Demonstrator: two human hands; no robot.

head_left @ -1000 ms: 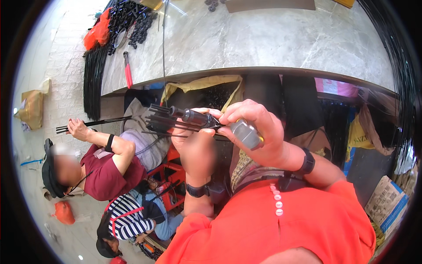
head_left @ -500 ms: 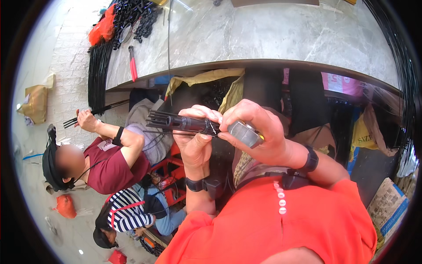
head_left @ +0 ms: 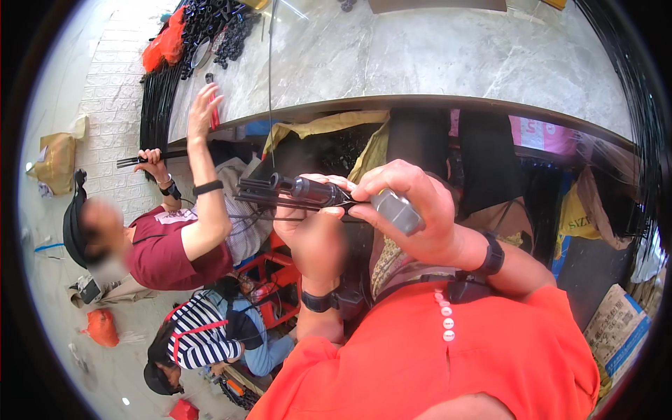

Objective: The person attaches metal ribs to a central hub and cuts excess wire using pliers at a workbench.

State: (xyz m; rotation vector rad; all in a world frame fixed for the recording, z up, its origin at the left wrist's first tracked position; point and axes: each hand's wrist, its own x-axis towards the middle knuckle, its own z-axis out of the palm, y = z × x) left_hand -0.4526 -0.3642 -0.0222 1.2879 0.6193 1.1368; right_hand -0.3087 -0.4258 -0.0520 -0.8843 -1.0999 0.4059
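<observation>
My left hand (head_left: 316, 234) is closed around a bundle of thin black rods (head_left: 259, 192), whose ends stick out to the left. Along the bundle lies a thicker black tubular piece (head_left: 308, 190) with a ring-like end. My right hand (head_left: 427, 210) is closed on a smoky-grey, rounded block (head_left: 397, 212) of a kind I cannot make out. Its fingertips meet the bundle's right end beside my left fingers, where small details are hidden.
A grey marble-look table (head_left: 448, 66) runs across the far side, with black parts (head_left: 217, 31) and a red-handled tool (head_left: 214, 112) at its left. Below hangs an open yellow-edged sack (head_left: 371, 147). Two co-workers are at the left, one in a maroon shirt (head_left: 175, 252) holding black rods.
The black tubular piece has turned slightly in my left hand, its ring end now facing up more. The maroon-shirted co-worker has raised one hand to the red-handled tool.
</observation>
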